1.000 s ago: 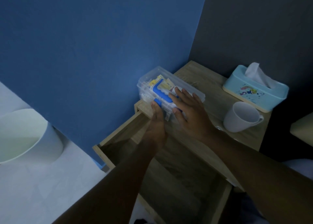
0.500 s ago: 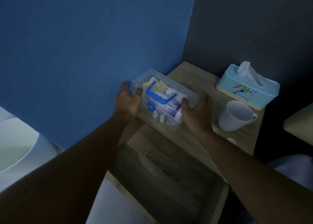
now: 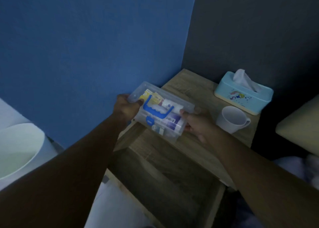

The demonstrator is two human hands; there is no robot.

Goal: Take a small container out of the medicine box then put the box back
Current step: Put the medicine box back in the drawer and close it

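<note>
The medicine box point(image 3: 172, 129) is clear plastic with a blue handle and a blue latch; packets and small containers show through its closed lid. I hold it by its two ends, tilted, above the back of the open wooden drawer point(image 3: 165, 179) and the front edge of the nightstand top. My left hand point(image 3: 126, 107) grips the left end and my right hand point(image 3: 196, 124) grips the right end. No single container can be told apart inside the box.
On the nightstand top point(image 3: 193, 88) stand a white mug point(image 3: 231, 119) and a light blue tissue box point(image 3: 243, 93), both right of the medicine box. A blue wall runs along the left. A white round bin point(image 3: 19, 148) sits at the far left.
A second ago both hands were on the box's top and front. They have moved to its two ends, and the box has come forward, tilted, over the drawer.
</note>
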